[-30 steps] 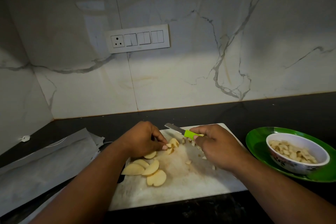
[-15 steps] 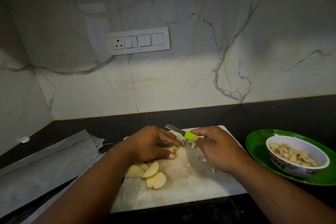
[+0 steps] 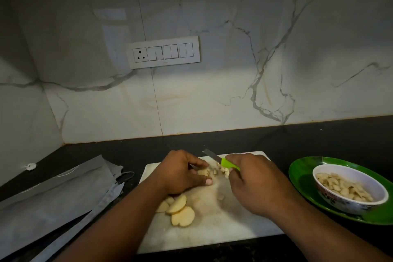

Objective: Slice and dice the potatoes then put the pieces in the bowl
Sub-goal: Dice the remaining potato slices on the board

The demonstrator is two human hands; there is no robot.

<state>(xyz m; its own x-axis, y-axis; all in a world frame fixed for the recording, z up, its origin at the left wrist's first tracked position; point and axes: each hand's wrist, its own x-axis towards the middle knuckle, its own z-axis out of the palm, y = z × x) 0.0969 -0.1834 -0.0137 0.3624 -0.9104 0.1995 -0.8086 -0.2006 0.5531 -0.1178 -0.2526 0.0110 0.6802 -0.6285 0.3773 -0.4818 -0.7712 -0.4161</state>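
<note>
A white cutting board (image 3: 212, 234) lies on the dark counter. My left hand (image 3: 182, 173) holds a small stack of potato slices (image 3: 203, 172) near the board's far side, fingers curled over them. My right hand (image 3: 253, 183) grips a green-handled knife (image 3: 225, 162), its blade pointing left and away above the slices. Diced bits (image 3: 222, 171) lie between both hands. Several uncut potato slices (image 3: 179, 210) sit lower on the board. A white bowl (image 3: 348, 189) with potato pieces stands at the right.
The bowl sits on a green plate (image 3: 302, 176). Grey paper bags (image 3: 53, 198) lie on the counter to the left, with a small white object (image 3: 29, 166) beyond them. A switch panel (image 3: 163, 52) is on the marble wall.
My left hand shifted right over the potato slices and now covers them. The knife stayed near the board's far side. The view tilted slightly.
</note>
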